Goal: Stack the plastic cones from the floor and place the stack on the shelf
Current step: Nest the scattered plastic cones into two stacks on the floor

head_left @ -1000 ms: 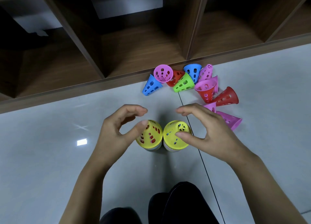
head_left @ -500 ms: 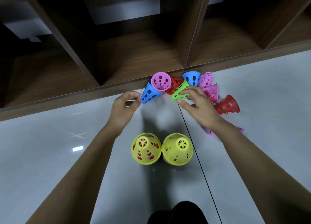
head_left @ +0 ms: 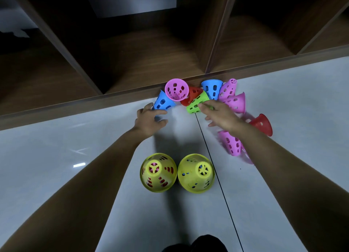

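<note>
Along the foot of the shelf (head_left: 151,49) there's still a messy heap of loose cones on the floor (head_left: 283,100), so I'd say I'm in the middle of the gathering step, nowhere near lifting anything up yet. Closer to me stand the two yellow-topped stacks (head_left: 158,172) and (head_left: 196,173), upright and touching side by side. My left hand (head_left: 149,118) is on the blue cone (head_left: 162,102) lying at the heap's left end, fingers curled loosely round its wide rim, not really clamped yet. My right hand (head_left: 220,112) is spread fairly open with fingertips on the green cone (head_left: 197,103), which is wedged against a red one and partly under the pink one (head_left: 176,89). Next move, I reckon: close up on both, pull them clear without dragging the neighbours along, then drop them on the stacks.
</note>
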